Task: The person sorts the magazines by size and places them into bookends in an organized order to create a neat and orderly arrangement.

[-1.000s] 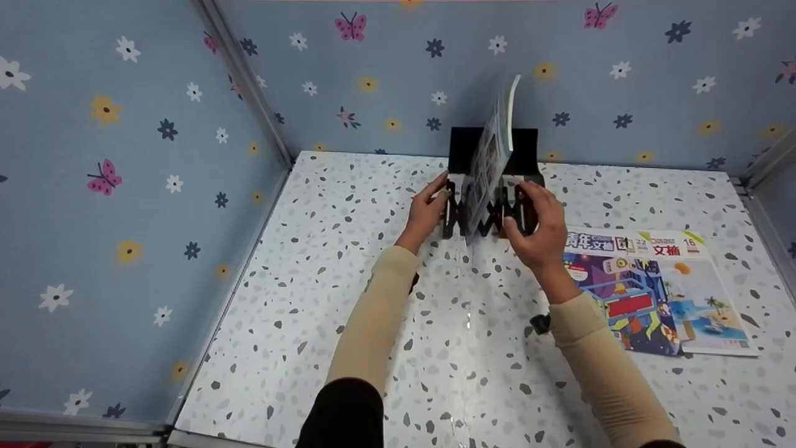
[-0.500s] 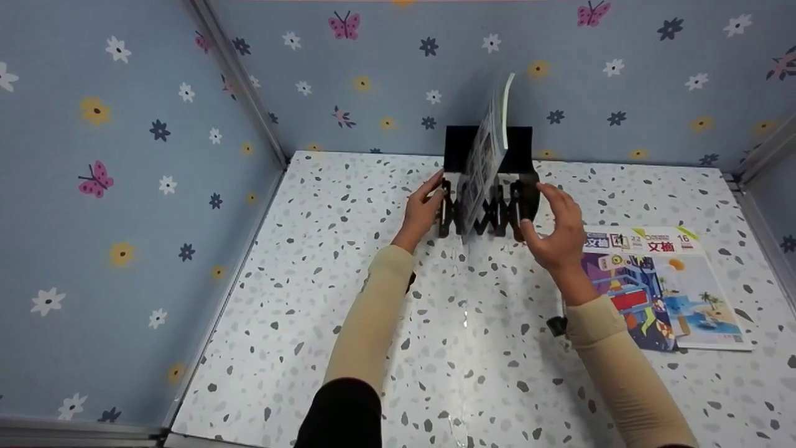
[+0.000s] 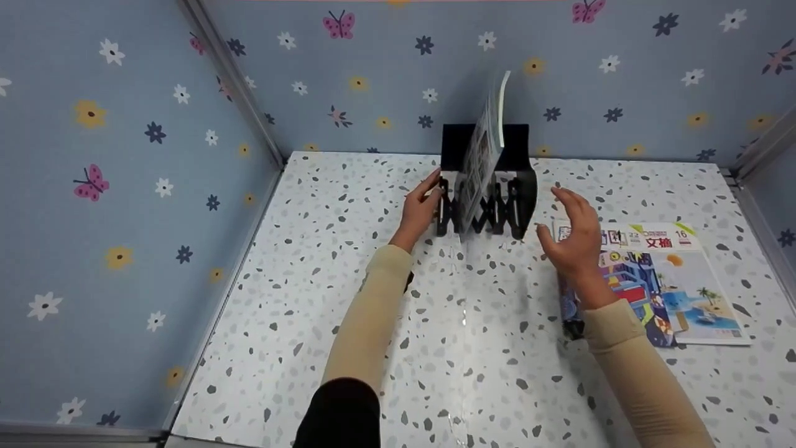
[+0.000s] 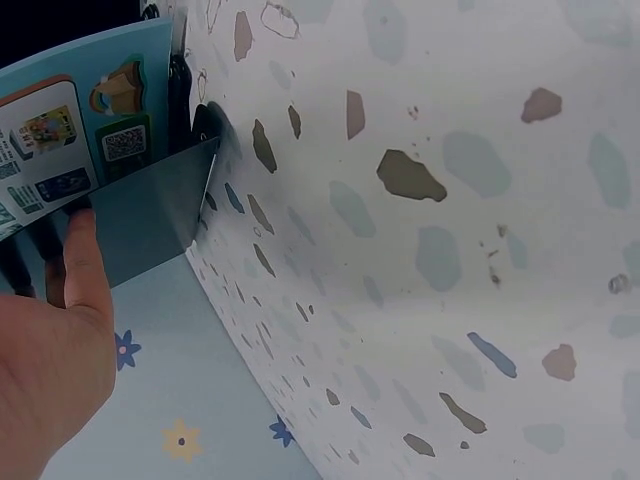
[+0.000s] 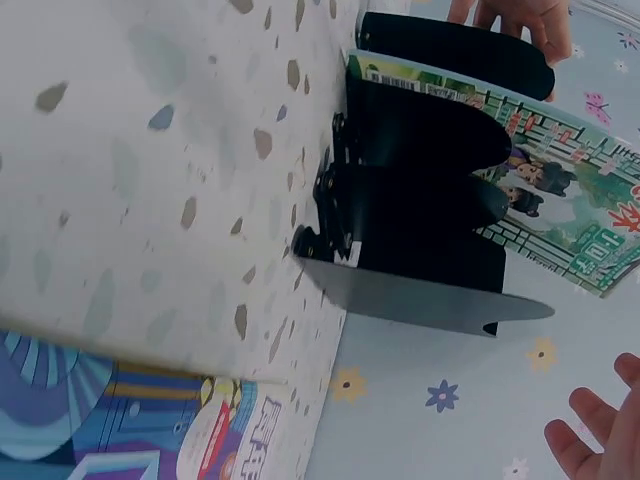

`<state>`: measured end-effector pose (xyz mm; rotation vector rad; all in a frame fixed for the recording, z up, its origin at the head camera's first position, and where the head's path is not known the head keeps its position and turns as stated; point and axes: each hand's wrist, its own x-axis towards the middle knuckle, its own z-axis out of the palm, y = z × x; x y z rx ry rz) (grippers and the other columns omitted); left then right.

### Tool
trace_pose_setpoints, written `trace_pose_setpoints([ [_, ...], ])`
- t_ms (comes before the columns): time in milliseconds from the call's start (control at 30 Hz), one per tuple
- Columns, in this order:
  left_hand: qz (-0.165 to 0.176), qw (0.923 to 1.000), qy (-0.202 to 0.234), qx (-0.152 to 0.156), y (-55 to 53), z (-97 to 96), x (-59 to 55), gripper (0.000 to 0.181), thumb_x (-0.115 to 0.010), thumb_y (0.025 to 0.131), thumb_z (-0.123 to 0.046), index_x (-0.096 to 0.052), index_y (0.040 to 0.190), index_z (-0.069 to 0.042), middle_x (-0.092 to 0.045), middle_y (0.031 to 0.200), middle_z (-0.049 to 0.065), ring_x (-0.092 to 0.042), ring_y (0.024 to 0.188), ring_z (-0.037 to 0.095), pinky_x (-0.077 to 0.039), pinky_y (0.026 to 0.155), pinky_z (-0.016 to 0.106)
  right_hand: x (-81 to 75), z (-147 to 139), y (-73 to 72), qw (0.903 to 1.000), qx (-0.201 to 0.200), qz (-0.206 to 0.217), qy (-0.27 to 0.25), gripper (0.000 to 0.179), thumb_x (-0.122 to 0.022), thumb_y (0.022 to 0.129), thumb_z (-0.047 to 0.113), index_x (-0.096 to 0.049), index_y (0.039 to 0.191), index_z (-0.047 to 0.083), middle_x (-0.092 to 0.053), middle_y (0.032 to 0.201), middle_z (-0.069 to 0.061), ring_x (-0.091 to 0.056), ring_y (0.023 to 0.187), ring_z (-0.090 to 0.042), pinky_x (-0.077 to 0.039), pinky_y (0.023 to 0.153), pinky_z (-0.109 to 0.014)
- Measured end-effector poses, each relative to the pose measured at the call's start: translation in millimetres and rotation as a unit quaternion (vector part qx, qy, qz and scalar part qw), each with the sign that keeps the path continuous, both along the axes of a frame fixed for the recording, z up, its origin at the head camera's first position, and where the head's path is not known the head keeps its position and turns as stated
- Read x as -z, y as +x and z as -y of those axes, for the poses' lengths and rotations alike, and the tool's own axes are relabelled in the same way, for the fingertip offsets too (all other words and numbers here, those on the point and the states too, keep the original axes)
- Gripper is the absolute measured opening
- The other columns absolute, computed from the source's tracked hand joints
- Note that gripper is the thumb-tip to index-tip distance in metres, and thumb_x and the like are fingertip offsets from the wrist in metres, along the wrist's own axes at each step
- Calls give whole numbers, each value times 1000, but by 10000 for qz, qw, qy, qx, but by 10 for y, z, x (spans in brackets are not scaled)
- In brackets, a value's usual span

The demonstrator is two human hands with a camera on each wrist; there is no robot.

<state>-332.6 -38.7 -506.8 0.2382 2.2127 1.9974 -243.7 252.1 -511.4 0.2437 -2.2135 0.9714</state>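
At table [image 3: 348, 199] rear | magazine [image 3: 481, 158] standing in black rack [image 3: 527, 199] | left hand [image 3: 418, 213] unclenched, touching rack | right hand [image 3: 576, 239] ungrasping, apart

1. On my head cam, the back wall [image 3: 385, 56] is dusty blue with white, yellow and dark flowers plus pink butterflies.
2. Left wall [image 3: 143, 211] has the same print, and I'm catching a slice of the right wall [image 3: 774, 199] too.
3. There's a grey metal strip [image 3: 234, 81] down the left corner.
4. Tabletop [image 3: 298, 323] is white, terrazzo-looking. My left wrist cam shows brown and bluish chips.
5. I'm getting pale glare [image 3: 464, 314] down its middle.
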Motion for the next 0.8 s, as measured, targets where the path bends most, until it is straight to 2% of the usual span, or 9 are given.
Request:
trace_pose_setpoints([
  [200,50,9999,107,51,-39,9,-1,47,-43,103,-22,-37,150,-25,-38,154,2,-58,109,15,-50,71,24,8,-117,45,9996,87,226,118,59,-67,78,25,-57,136,23,-57,134,-10,-51,122,-33,-38,99,-55],
  [433,102,9997,171,-110,-54,-11,21,46,-46,102,-23,-41,148,-28,-42,151,-2,-60,104,15,-52,74,34,71,-249,90,9995,27,259,159,59,-66,77,25,-57,136,21,-57,132,-15,-52,116,-38,-37,94,-58],
  [567,-14,9996,163,-227,-119,-44,160,44,-46,102,-28,-43,145,-36,-43,150,-6,-60,100,13,-51,70,33,73,-308,103,9995,28,253,163,59,-66,77,26,-57,135,21,-57,130,-16,-53,109,-38,-37,90,-58],
  [667,-168,9995,90,-255,-159,-59,276,43,-45,103,-31,-42,144,-41,-42,151,-5,-58,87,11,-49,63,30,70,-334,138,9993,33,323,172,58,-66,78,24,-57,135,21,-57,128,-18,-53,107,-38,-37,87,-58],
  [800,-295,9993,37,-214,-158,-59,327,43,-43,103,-30,-41,145,-41,-41,152,-2,-51,74,11,-46,59,30,102,-363,196,9986,73,450,253,57,-67,77,21,-58,133,20,-57,125,-18,-53,109,-39,-38,85,-57],
])
